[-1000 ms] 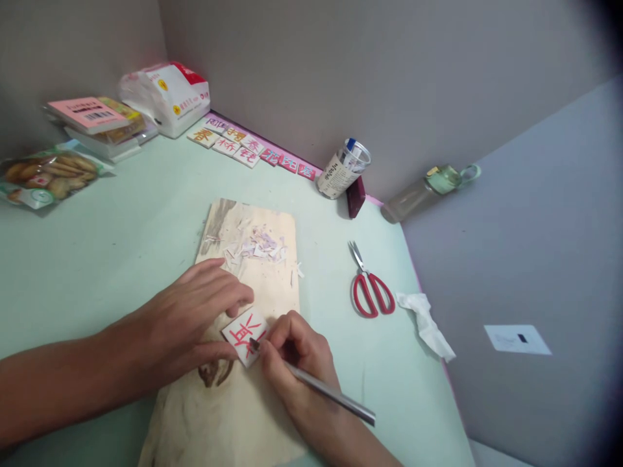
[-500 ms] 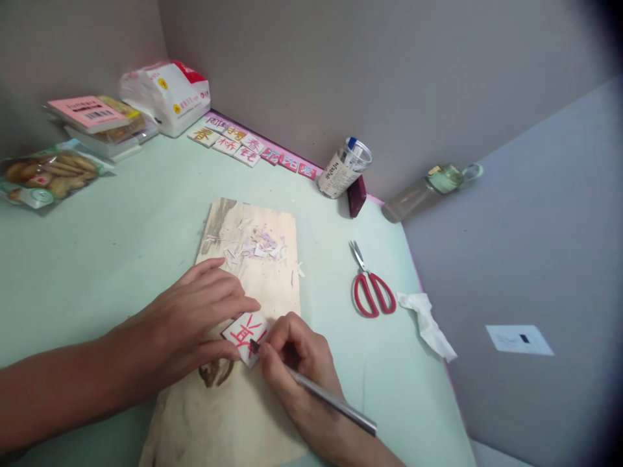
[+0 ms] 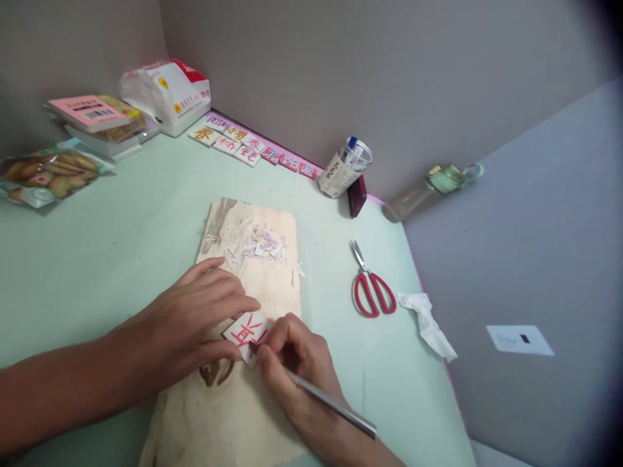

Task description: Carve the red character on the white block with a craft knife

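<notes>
A small white square tile (image 3: 242,329) with red character strokes lies tilted on the wooden board (image 3: 272,292). My left hand (image 3: 204,318) pins it, thumb at the lower edge and index finger at the upper edge. My right hand (image 3: 304,363) is closed in a pen-like grip around a silver-handled craft knife (image 3: 335,405). The knife's dark blade touches the lower right of the tile, over the red strokes. My right fingertips hide part of the tile's right side.
Pale shavings (image 3: 263,245) lie on the board's far half. Red-handled scissors (image 3: 372,292) and a crumpled tissue (image 3: 428,324) are to the right. Character tiles (image 3: 226,144), a tin of tools (image 3: 341,172) and a bottle (image 3: 423,188) line the wall. Snack bags (image 3: 53,172) lie left.
The knife tip has shifted very slightly left on the tile. My left hand keeps its hold, and nothing else has visibly moved.
</notes>
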Demonstrator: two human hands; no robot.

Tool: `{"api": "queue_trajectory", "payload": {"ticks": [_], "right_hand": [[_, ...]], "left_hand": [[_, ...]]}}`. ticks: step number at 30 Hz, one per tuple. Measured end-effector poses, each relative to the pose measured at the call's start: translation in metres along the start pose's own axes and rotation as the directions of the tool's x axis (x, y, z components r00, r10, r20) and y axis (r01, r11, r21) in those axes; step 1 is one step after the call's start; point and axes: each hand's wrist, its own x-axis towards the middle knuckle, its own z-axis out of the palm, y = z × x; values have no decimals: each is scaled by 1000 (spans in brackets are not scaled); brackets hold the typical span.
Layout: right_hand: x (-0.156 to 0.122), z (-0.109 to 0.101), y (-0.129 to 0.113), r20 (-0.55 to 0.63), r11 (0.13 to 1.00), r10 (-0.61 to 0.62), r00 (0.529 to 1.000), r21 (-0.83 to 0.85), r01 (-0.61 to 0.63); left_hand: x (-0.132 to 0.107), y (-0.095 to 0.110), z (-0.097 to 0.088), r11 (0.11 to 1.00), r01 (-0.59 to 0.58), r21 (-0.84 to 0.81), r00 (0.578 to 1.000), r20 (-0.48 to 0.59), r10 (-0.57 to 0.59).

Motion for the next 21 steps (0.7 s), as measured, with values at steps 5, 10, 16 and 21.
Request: {"api": "queue_trajectory", "payload": {"ticks": [5,10,16,21], "right_hand": [[0,2,1,-7,1000,-7,1000,6,8],[-2,3,2,-34,1000,-8,999,-7,8],[1,1,16,5,864,-436,900,-277,420],[4,-7,19,233,463,-713,662,-553,693]], "left_hand": [[2,1,-1,1000,-19,9,1000,-12,19],[3,3,1,999,-15,38,1000,-21,16],[1,2,4,999,-19,36,999,-48,21],[1,2,5,999,-24,46,997,-76,28]]}}
